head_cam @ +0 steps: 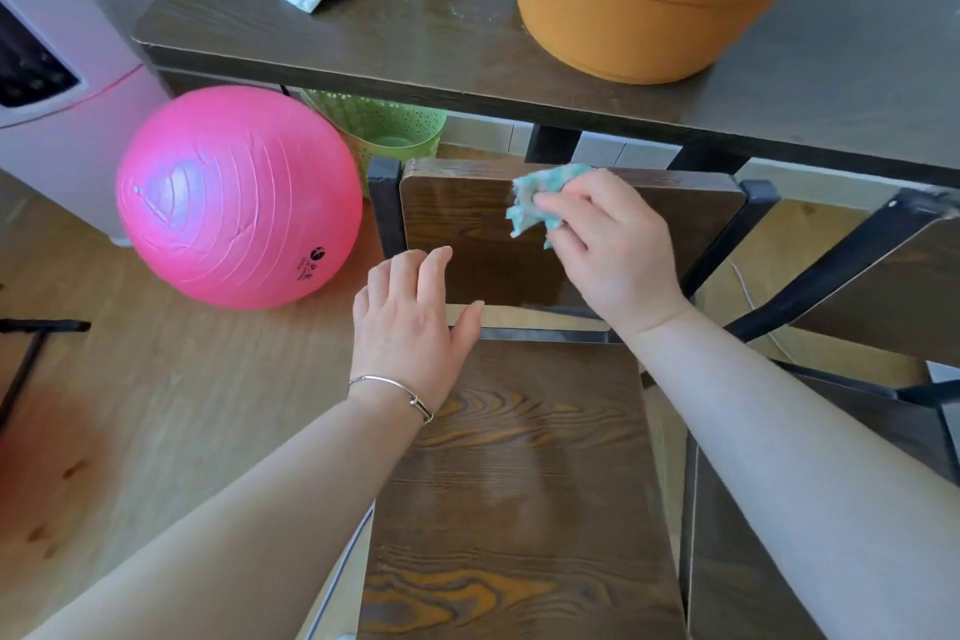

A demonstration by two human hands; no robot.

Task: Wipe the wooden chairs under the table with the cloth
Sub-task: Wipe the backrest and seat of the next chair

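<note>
- Head view: right hand (608, 244) at centre frame, fingers curled, bunches a teal-and-white cloth (530, 205) against the wooden chair backrest (457, 224).
- Left hand (410, 322) lower left of it, fingers straight, grips nothing; fingertips lie over the backrest's lower edge, contact unclear.
- Chair seat (519, 483) fills lower centre; table (415, 42) spans the top.
- Orange basin (649, 16) stands on the table, upper right; pink ball (234, 198) sits on the floor, left.

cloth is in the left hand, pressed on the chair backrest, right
Not quite. The head view shows the right hand pinching the cloth against the chair backrest. The left hand is open and holds nothing.
</note>
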